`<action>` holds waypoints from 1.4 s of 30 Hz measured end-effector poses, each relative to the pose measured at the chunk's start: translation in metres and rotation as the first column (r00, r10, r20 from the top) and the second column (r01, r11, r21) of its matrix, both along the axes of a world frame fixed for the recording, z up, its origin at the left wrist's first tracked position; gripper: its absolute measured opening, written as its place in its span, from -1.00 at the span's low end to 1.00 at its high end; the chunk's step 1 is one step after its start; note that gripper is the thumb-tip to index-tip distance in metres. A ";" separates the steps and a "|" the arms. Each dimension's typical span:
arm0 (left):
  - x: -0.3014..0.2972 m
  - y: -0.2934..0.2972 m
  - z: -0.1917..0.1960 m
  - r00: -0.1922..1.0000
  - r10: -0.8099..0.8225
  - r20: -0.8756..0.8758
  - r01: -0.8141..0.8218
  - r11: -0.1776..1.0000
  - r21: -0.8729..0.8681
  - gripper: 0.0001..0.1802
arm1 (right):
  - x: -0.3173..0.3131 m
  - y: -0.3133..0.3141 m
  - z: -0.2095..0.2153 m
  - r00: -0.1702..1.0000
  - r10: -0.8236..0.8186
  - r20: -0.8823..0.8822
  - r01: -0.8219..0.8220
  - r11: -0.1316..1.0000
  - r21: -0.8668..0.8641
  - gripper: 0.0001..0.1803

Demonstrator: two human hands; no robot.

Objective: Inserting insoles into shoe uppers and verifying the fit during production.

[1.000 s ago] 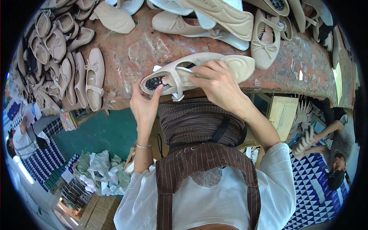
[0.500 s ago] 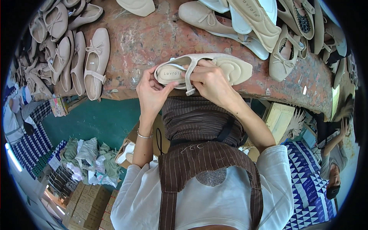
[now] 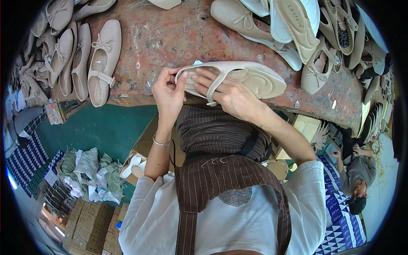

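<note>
A beige strapped flat shoe (image 3: 225,65) is held at the table's near edge, its opening facing me and its toe end to the right. My left hand (image 3: 168,93) grips the heel, thumb inside the rim and fingers behind it. A cream padded insole (image 3: 255,82) shows along the front part; I cannot tell how fully it sits in the shoe. My right hand (image 3: 238,98) reaches into the heel half past the strap, its fingers stretched out and slightly apart over the insole. The fingertips are partly hidden in the shoe.
Beige bow-trimmed shoes (image 3: 104,55) crowd the worn red table (image 3: 157,42) at left. More shoes and loose cream insoles (image 3: 295,32) are piled at right. Below left are an open carton (image 3: 144,144) and a heap of cloth (image 3: 91,172). Another person (image 3: 359,172) is far right.
My right hand has gone from bent fingers at the strap to outstretched fingers inside the heel half. The shoe has tilted slightly, its toe end shifting right and down. My left hand still holds the heel.
</note>
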State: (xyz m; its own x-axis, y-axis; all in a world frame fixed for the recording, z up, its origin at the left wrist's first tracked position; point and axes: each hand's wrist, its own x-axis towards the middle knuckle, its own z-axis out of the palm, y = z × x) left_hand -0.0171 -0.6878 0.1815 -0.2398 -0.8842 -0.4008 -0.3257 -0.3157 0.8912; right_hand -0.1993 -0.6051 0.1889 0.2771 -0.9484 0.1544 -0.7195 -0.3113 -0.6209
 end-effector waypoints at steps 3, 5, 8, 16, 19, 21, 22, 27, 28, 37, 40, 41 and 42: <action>-0.003 0.000 -0.005 0.998 0.048 0.037 -0.045 0.997 -0.069 -0.93 | 0.000 -0.009 0.005 0.989 0.147 -0.009 -0.147 0.989 0.015 -0.48; -0.001 -0.005 -0.007 0.980 -0.015 0.199 0.058 0.975 -0.215 -0.95 | 0.010 -0.004 0.012 0.994 0.073 -0.082 -0.066 0.994 0.086 -0.50; 0.000 -0.009 -0.003 0.979 -0.040 0.200 0.083 0.974 -0.209 -0.95 | 0.010 0.027 0.019 0.973 -0.150 -0.175 0.171 0.979 0.109 -0.59; -0.006 0.008 0.014 0.959 -0.159 0.233 0.190 0.975 -0.118 -0.87 | -0.014 0.051 0.020 0.919 -0.375 -0.121 0.382 0.923 0.048 -0.72; -0.012 0.066 0.020 0.952 -0.299 0.065 0.287 0.946 0.150 -0.87 | -0.042 0.055 0.028 0.606 -0.792 -0.078 0.760 0.605 -0.235 -0.70; -0.018 0.099 0.004 0.862 -0.468 0.194 0.483 0.875 -0.034 -0.82 | -0.059 0.048 0.031 0.466 -0.885 -0.010 0.869 0.460 -0.182 -0.54; -0.030 0.105 0.014 0.794 -0.554 0.252 0.576 0.817 -0.020 -0.79 | -0.068 0.048 0.032 0.442 -0.895 0.059 0.897 0.439 -0.056 -0.48; -0.044 0.129 0.030 0.776 -0.520 0.356 0.594 0.413 -0.690 -0.80 | -0.056 0.067 0.063 0.613 -0.764 0.201 0.755 0.641 0.137 -0.74; -0.048 0.134 0.030 0.716 -0.554 0.425 0.642 0.283 -0.713 -0.75 | -0.045 0.081 0.057 0.678 -0.700 0.224 0.715 0.699 0.022 -0.76; -0.070 0.146 -0.012 0.496 -0.609 0.619 0.851 0.197 -0.487 -0.35 | -0.021 0.077 0.006 0.676 -0.707 -0.208 0.721 0.693 -0.009 -0.54; -0.075 0.145 -0.014 0.549 -0.564 0.616 0.816 0.205 -0.540 -0.36 | -0.036 0.056 0.011 0.701 -0.662 -0.265 0.708 0.689 0.155 -0.48; -0.075 0.145 -0.015 0.521 -0.549 0.653 0.835 0.170 -0.524 -0.35 | -0.031 0.063 0.013 0.678 -0.696 -0.235 0.721 0.692 0.034 -0.48; -0.072 0.147 -0.017 0.489 -0.528 0.694 0.859 0.155 -0.487 -0.34 | -0.025 0.070 0.013 0.666 -0.721 -0.194 0.719 0.689 -0.092 -0.47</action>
State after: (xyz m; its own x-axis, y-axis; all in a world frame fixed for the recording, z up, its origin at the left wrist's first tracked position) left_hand -0.0889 -0.5405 0.1645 -0.9371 -0.3452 0.0521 -0.2972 0.8670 0.3999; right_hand -0.2244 -0.5353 0.2019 -0.4667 -0.8649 0.1844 -0.8267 0.3526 -0.4386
